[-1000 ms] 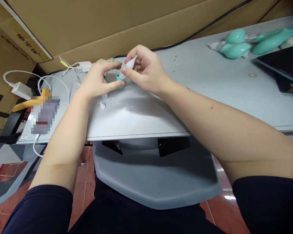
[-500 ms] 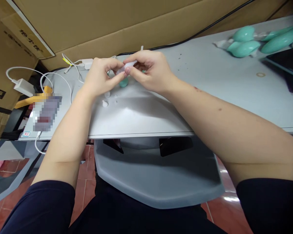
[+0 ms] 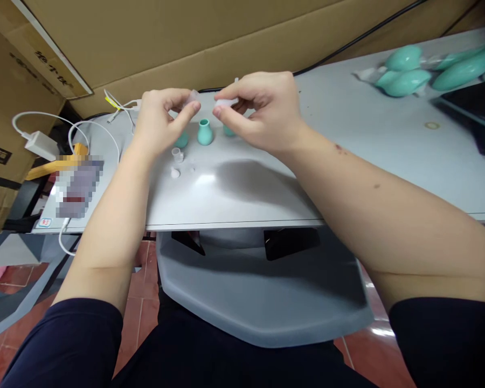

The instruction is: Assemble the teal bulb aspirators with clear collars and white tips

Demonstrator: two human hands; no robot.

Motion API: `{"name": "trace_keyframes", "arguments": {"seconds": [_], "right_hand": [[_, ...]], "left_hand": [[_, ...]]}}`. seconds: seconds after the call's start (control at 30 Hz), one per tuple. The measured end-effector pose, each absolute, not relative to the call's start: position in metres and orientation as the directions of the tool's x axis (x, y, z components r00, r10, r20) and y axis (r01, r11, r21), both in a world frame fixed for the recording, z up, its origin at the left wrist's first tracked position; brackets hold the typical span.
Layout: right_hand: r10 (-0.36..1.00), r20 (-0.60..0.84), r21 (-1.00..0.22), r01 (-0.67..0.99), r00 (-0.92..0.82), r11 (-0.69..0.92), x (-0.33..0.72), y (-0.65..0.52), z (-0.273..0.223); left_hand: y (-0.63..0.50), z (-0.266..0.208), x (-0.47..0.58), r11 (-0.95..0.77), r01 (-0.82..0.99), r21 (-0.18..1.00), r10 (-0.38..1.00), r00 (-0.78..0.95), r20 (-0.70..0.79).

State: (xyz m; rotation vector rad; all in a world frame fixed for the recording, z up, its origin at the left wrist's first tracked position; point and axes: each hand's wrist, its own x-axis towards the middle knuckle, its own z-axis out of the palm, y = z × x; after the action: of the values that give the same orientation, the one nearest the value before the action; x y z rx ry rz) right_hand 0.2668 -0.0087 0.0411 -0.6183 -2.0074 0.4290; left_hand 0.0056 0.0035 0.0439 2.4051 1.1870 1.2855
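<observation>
My left hand (image 3: 161,116) pinches a small translucent plastic piece (image 3: 193,97) between thumb and fingers. Facing it across a narrow gap, my right hand (image 3: 262,105) grips a white plastic piece (image 3: 226,102), partly covered by the fingers. Below the gap a teal vase-shaped bottle (image 3: 205,134) stands upright with its mouth uncovered. Another teal bottle (image 3: 181,140) is half hidden by my left hand, and a third teal bottle (image 3: 228,130) by my right. Nearer me lie a small clear cup (image 3: 178,156) and a small white cap (image 3: 175,173).
Teal rounded objects in clear wrap (image 3: 406,81) lie at the far right beside a dark flat device (image 3: 472,108). At left are a blurred phone (image 3: 81,188), white cables and a charger (image 3: 41,144). Cardboard (image 3: 186,43) walls the back; a grey chair (image 3: 262,302) stands at the front edge.
My hands have drawn apart; the two plastic pieces, which were together, are now separated. The middle teal bottle has come into fuller view between my hands.
</observation>
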Motion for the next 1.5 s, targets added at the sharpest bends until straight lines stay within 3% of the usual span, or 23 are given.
{"name": "trace_keyframes", "arguments": {"seconds": [0.13,0.2,0.33,0.53,0.7,0.9,1.07,1.3,1.5], "right_hand": [[0.438,0.538,-0.565,0.078,-0.721,0.821,0.266,-0.014,0.038],[0.363,0.440,-0.534,0.086,-0.821,0.841,0.263,-0.015,0.034],[0.358,0.293,-0.459,0.198,-0.887,0.866,0.259,-0.019,0.034],[0.449,0.110,-0.440,0.362,-0.887,0.822,0.257,-0.025,0.043],[0.485,0.195,-0.490,0.344,-0.852,0.801,0.260,-0.025,0.047],[0.699,0.481,-0.741,0.182,-0.530,0.647,0.261,-0.019,0.050],[0.776,0.448,-0.830,0.115,-0.444,0.545,0.254,-0.018,0.046],[0.807,0.516,-0.839,0.022,-0.288,0.544,0.245,-0.021,0.038],[0.787,0.509,-0.821,0.077,-0.348,0.565,0.245,-0.020,0.039]], "left_hand": [[0.006,0.037,0.003,-0.726,0.548,0.416,0.624,0.271,0.733],[0.005,0.033,0.005,-0.754,0.520,0.402,0.611,0.330,0.720],[0.003,0.026,0.007,-0.779,0.480,0.403,0.603,0.397,0.692],[0.007,0.024,0.002,-0.785,0.423,0.452,0.609,0.396,0.688],[0.008,0.023,0.002,-0.795,0.384,0.470,0.601,0.390,0.698],[0.009,0.023,0.008,-0.792,0.324,0.517,0.610,0.390,0.690],[0.009,0.021,0.009,-0.779,0.295,0.553,0.627,0.399,0.670],[0.010,0.021,0.010,-0.732,0.338,0.591,0.680,0.310,0.665],[0.005,0.023,0.015,-0.717,0.394,0.575,0.686,0.250,0.684]]}}
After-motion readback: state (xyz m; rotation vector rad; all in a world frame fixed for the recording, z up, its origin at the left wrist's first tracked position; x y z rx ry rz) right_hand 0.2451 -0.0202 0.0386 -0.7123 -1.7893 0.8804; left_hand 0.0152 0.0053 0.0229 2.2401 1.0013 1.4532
